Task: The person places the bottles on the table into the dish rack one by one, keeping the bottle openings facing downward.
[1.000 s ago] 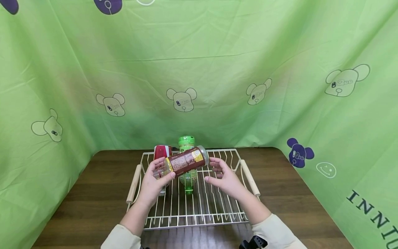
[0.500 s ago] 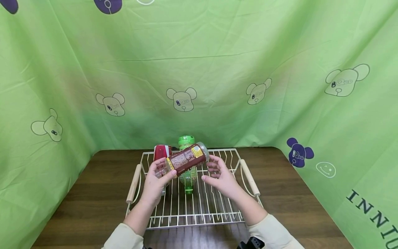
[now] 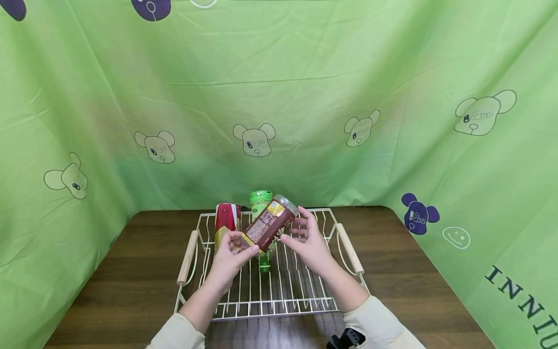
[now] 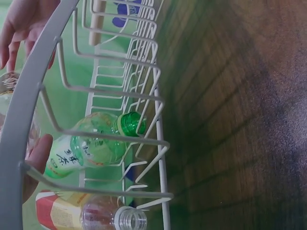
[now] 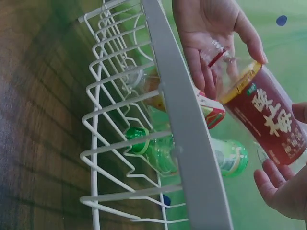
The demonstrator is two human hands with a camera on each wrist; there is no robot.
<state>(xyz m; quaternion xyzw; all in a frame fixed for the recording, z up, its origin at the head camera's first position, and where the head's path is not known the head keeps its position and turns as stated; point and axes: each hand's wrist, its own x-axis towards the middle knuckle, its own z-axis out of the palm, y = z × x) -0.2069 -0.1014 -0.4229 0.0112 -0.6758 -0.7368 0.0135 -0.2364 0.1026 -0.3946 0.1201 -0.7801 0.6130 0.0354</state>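
My left hand [image 3: 228, 259] grips the clear neck end of a plastic drink bottle [image 3: 269, 225] with a dark red label. This bottle is tilted above the rack, its base up and to the right. In the right wrist view the label [image 5: 266, 112] shows large white characters. Around the base end, my right hand [image 3: 314, 247] has its fingers loosely spread, the thumb near the label; how firmly they touch cannot be told. Below, in a white wire rack [image 3: 272, 315], lie a green bottle [image 3: 260, 199] and a red-and-yellow bottle [image 3: 227, 215], necks toward me.
Wooden handles stand at the rack's left [image 3: 187, 257] and right [image 3: 349, 247] sides. A dark wooden table [image 3: 410, 291] carries the rack. Behind it hangs a green cloth [image 3: 305, 97] with printed bear heads.
My left hand has moved right and tilted the dark red bottle more steeply, baring more of the red-and-yellow bottle. My right hand has shifted slightly left, closer around the base end.
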